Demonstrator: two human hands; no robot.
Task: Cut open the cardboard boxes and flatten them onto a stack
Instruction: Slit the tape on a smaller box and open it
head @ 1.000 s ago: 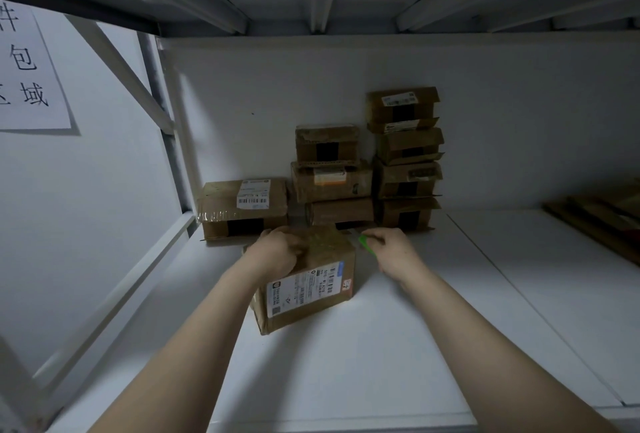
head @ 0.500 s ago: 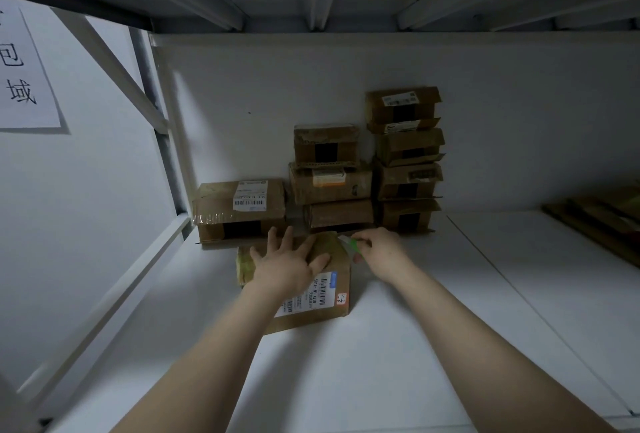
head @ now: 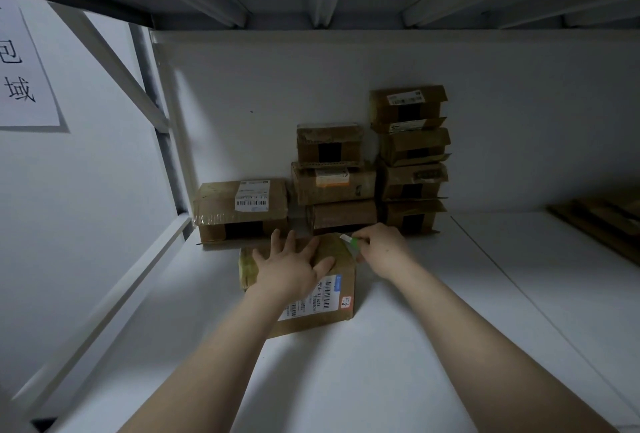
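A brown cardboard box (head: 334, 311) carries a white label (head: 320, 297) with black barcodes, a blue strip and an orange-red sticker (head: 346, 301). The cutter (head: 351, 241) is green and white. Behind, brown stacked boxes (head: 410, 155) show black patches and white labels. The shelf (head: 398, 363) is white; a white sign (head: 24, 69) bears black characters.

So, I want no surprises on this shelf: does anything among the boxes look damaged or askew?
Yes. In the right stack, several boxes have loose flaps jutting out sideways, so it looks uneven. The middle stack's top box looks rumpled along its upper edge. Nothing has spilled.
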